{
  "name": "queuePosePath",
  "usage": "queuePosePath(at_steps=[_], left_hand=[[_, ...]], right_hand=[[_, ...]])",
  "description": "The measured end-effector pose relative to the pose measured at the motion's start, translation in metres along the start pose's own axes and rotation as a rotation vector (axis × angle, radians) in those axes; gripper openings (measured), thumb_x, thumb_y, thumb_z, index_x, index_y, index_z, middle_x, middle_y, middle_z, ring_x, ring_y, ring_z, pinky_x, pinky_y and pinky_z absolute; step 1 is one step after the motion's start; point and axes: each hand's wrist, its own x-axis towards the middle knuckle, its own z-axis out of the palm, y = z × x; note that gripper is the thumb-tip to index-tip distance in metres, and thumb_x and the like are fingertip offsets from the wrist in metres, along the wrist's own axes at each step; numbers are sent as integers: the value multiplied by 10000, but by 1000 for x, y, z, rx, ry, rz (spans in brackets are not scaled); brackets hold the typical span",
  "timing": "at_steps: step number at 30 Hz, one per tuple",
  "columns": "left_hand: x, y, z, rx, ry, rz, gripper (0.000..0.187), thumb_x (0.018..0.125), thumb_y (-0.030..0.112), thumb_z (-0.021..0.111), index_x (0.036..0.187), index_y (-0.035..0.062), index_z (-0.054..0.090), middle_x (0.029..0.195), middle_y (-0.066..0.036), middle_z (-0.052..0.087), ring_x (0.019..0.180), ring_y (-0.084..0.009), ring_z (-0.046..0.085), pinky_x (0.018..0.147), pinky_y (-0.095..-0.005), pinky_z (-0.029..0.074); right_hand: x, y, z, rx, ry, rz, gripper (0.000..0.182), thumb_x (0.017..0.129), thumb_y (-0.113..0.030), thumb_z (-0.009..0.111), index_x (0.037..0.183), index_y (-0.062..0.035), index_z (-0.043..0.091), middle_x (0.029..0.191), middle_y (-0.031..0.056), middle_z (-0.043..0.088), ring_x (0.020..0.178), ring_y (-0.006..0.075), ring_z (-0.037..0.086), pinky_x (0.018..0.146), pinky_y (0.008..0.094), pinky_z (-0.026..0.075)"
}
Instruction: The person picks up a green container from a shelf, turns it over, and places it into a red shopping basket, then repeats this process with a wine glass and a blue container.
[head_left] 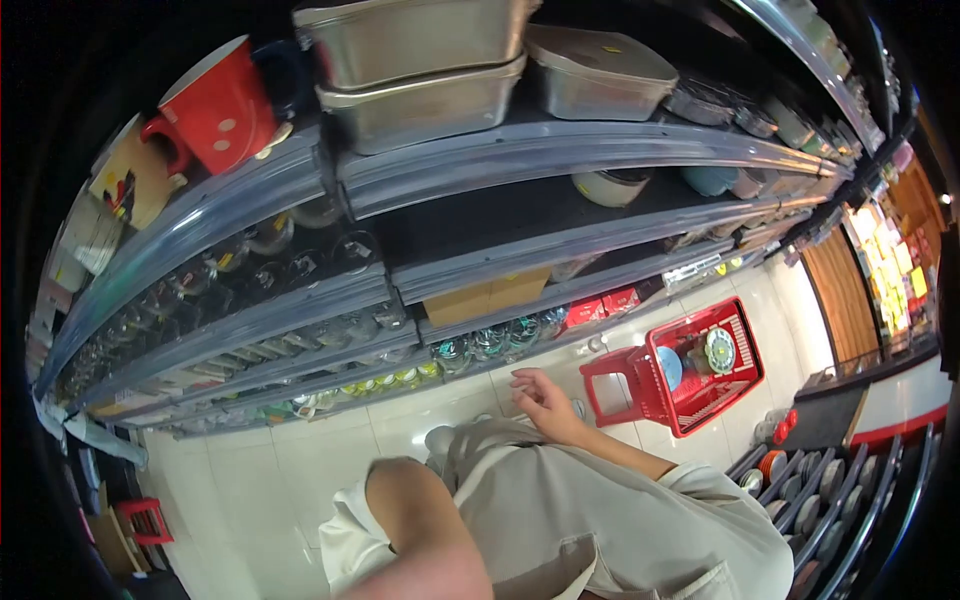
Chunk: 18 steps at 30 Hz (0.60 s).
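Observation:
My right hand [547,404] hangs in front of the body with its fingers apart and nothing in them. Just beyond it, a red basket [655,425] stands on the tiled floor, holding a pale blue item [669,368] and a round green and white item [719,351]. The hand does not touch the basket. My other arm [420,510] is bent close to the camera at the lower middle, and its hand is out of view.
Long shelves [560,150] curve across the front with steel containers [430,115], a red mug [222,108] and rows of glassware [190,290]. A plate rack [830,490] stands at the lower right. Red-topped items [777,426] sit beyond the basket. A red stool [145,521] is at lower left.

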Motion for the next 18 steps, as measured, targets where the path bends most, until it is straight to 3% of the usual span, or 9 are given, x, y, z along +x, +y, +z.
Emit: queuePosePath(at_steps=[1, 3, 5, 6, 7, 9, 12, 18], left_hand=[[-4, 0, -20, -117, -37, -49, 472, 895, 299, 617, 1261, 22, 511, 1328, -136, 515, 1263, -183, 453, 1100, -530, 308], [-20, 32, -80, 15, -10, -591, 334, 956, 302, 460, 1111, 28, 572, 1038, -114, 593, 893, -189, 579, 844, -294, 479], [-46, -10, -106, 564, -208, -403, 357, 939, 325, 456, 1085, 13, 550, 1008, -124, 569, 872, -221, 556, 856, -378, 475], [-58, -16, -120, 736, -266, -451, 346, 931, 318, 444, 1053, 8, 539, 999, -148, 562, 883, -249, 547, 864, -449, 461], [-66, -17, -142, 641, -116, -652, 302, 935, 273, 454, 1048, 5, 534, 1001, -140, 565, 902, -239, 558, 854, -424, 470], [-85, -26, -167, 727, 179, -882, 193, 967, 150, 444, 1058, -6, 509, 1021, -173, 563, 890, -239, 579, 828, -376, 485], [-99, -34, -199, 737, 410, -1157, 396, 968, 285, 451, 1241, 0, 479, 1217, -128, 498, 1005, -243, 546, 884, -392, 466], [-109, -45, -223, 702, 472, -1186, 528, 985, 309, 432, 1408, 12, 325, 1401, -160, 340, 1108, -290, 513, 918, -406, 452]], right_hand=[[0, 2, 1, 0, 9, -2, 369, 936, -111, 578, 1281, -53, 460, 1067, 51, 569, 732, 62, 512, 675, 228, 455], [1, 3, 2, -7, -2, -1, 372, 934, -107, 578, 1282, -53, 459, 1080, 55, 568, 740, 64, 512, 679, 231, 456], [1, 2, 3, -19, -14, -1, 374, 933, -104, 578, 1283, -53, 458, 1094, 59, 566, 748, 65, 513, 684, 234, 457], [0, -2, 3, 32, -1, 32, 366, 929, -71, 571, 1278, -52, 461, 1098, 52, 563, 814, 71, 527, 733, 229, 447], [-1, -4, 2, 84, 14, 66, 362, 925, -37, 564, 1273, -50, 464, 1102, 44, 560, 881, 76, 540, 782, 225, 437], [-1, 2, -1, 63, 13, 38, 369, 926, -60, 573, 1279, -56, 462, 1109, 49, 559, 818, 67, 517, 732, 223, 436], [-5, 9, -5, 66, 32, 27, 375, 927, -75, 580, 1282, -60, 461, 1116, 52, 559, 762, 55, 491, 682, 216, 431], [-9, 15, -7, 107, 106, 38, 356, 925, -53, 578, 1265, -48, 470, 1112, 46, 563, 771, 50, 498, 687, 205, 427]])
